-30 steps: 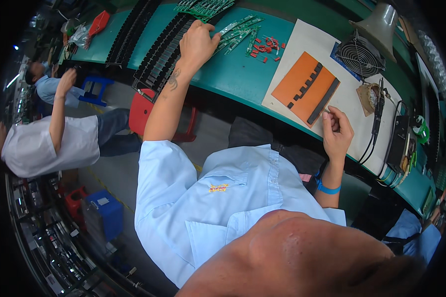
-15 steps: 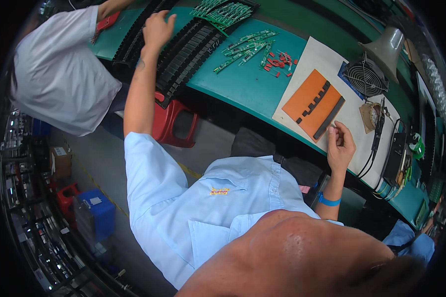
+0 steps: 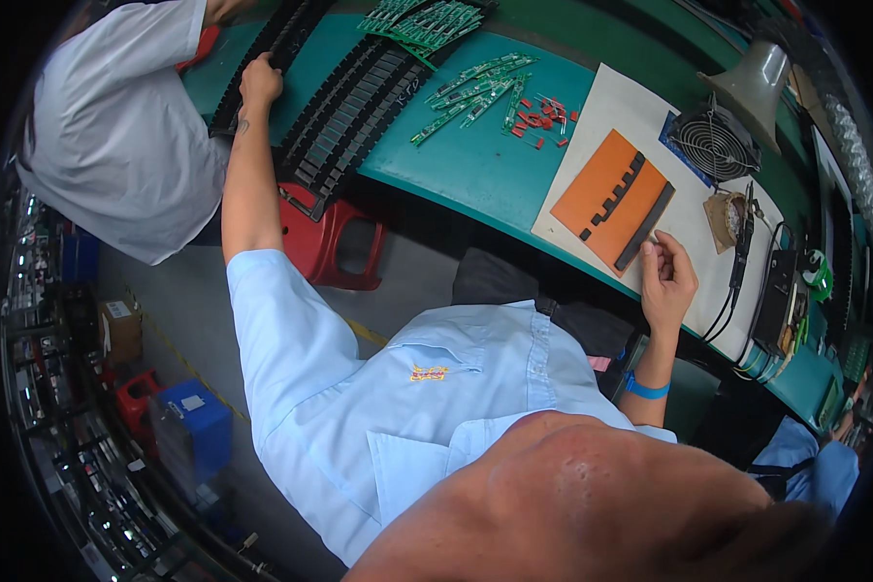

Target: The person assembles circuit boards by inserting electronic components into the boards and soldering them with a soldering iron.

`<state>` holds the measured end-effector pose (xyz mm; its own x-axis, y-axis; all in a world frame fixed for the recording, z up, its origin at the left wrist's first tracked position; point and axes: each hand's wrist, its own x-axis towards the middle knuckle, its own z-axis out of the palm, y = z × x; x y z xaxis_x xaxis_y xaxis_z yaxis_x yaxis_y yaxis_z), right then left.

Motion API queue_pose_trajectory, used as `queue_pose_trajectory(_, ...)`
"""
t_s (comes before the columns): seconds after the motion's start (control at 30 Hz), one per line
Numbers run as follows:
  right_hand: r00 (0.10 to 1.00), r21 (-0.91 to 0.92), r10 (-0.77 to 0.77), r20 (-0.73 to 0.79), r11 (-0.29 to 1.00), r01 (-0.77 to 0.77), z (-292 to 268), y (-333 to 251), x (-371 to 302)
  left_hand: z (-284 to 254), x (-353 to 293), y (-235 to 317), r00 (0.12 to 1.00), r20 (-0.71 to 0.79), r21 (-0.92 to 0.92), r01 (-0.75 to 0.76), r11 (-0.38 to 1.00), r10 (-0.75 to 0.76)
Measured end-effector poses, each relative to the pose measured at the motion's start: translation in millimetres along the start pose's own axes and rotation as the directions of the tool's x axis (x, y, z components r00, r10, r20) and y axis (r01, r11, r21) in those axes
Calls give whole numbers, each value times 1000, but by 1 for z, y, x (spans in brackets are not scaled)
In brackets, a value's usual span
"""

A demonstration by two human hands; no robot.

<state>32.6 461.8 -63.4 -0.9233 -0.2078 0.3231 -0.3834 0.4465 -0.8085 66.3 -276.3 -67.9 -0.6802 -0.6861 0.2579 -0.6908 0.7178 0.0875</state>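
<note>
At the upper left, my left hand (image 3: 260, 81) is closed at the right edge of a long black slotted rack (image 3: 279, 41). A second black rack (image 3: 354, 112), with rows of slots, lies to its right and overhangs the bench's front edge. My right hand (image 3: 668, 281) rests at the bench edge, fingers curled and thumb against them; what they hold, if anything, is hidden. Just beyond it lies an orange board (image 3: 601, 184) with a stepped black strip and a straight black bar (image 3: 644, 229).
Several narrow green circuit boards (image 3: 480, 87) and red components (image 3: 545, 118) lie on the green bench (image 3: 456, 184). Rightward are a fan (image 3: 716, 147), a soldering iron (image 3: 740, 257) and its cables. A co-worker in a white shirt (image 3: 116, 126) stands left, near a red stool (image 3: 335, 242).
My left hand has moved left and nearer, from between the racks onto the left rack, and its fingers have closed. Both racks have shifted slightly. My right hand stays nearly in place.
</note>
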Motion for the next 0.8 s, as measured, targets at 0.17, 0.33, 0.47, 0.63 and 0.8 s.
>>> queue_pose_trajectory(0.17,1000,36,-4,1,999,4,-1,-2,1,-8,-8,-8,999,15,-69,-37,997,38)
queue_pose_trajectory(0.33,1000,62,-7,-1,998,7,-5,-1,-2,-13,-36,-1,995,-30,-104,-99,990,96)
queue_pose_trajectory(0.47,1000,83,-23,8,996,22,-5,2,-1,-43,-77,31,975,-195,-113,-129,985,106)
queue_pose_trajectory(0.63,999,121,-42,-15,992,44,-7,7,-2,-75,-176,109,973,-118,-270,-225,936,200)
queue_pose_trajectory(0.8,997,126,-72,-4,989,72,-9,10,-4,-71,-232,155,973,-17,-133,-231,964,231)
